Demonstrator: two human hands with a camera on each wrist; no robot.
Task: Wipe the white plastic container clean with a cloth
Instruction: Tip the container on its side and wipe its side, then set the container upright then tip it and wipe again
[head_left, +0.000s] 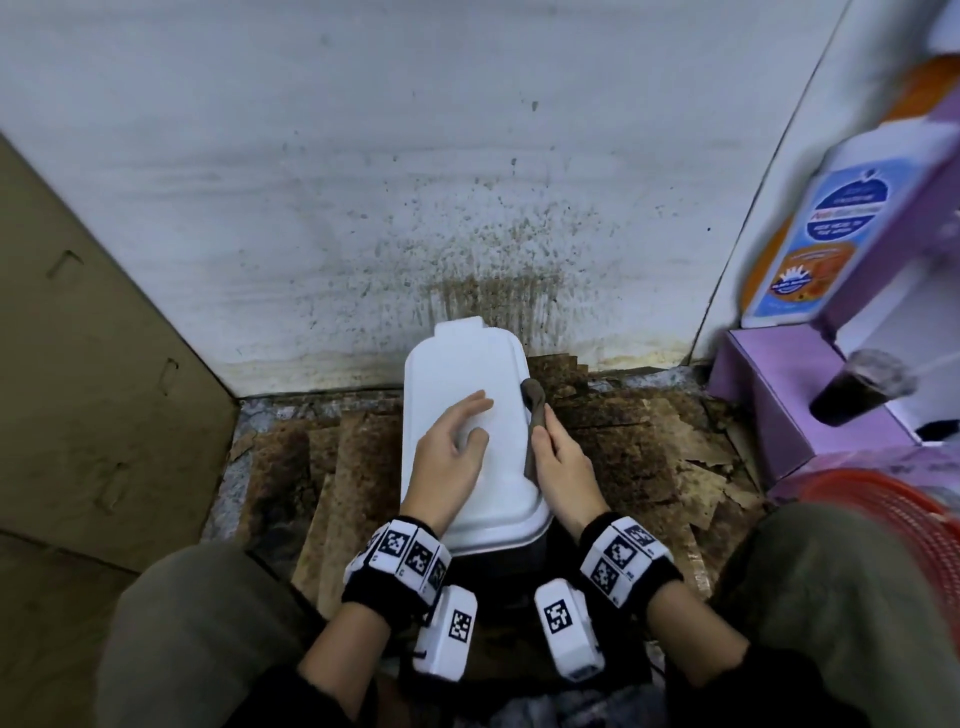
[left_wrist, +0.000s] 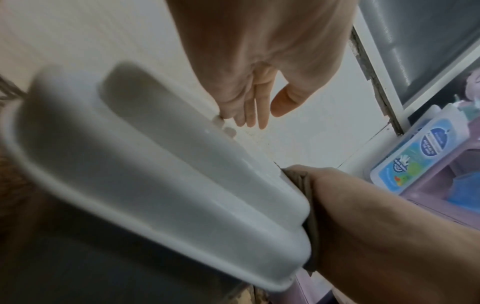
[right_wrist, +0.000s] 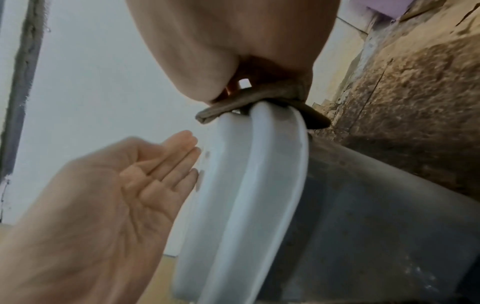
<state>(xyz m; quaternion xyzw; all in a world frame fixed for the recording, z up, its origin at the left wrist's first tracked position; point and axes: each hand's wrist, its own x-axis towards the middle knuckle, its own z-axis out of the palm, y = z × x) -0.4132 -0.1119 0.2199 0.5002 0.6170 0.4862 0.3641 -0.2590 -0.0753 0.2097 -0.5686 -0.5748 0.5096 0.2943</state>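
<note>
Against a spattered wall, the white plastic container (head_left: 470, 431) sits on stained floor; the left hand (head_left: 451, 451) rests spread on its top; the right hand (head_left: 562, 462) pinches a brown cloth (head_left: 536, 415) at the rim, wiping the edge; the top looks due next.

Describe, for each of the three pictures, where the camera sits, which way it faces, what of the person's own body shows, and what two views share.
Head: on the head, facing down at the white container; left hand, right hand, both wristbands and knees show.
Left wrist: under the left palm, looking along its straight fingers; the right forearm shows.
Right wrist: under the right hand, looking at its grip on the brown cloth.
Shared: both wrist views show the container's rim and that cloth.
</note>
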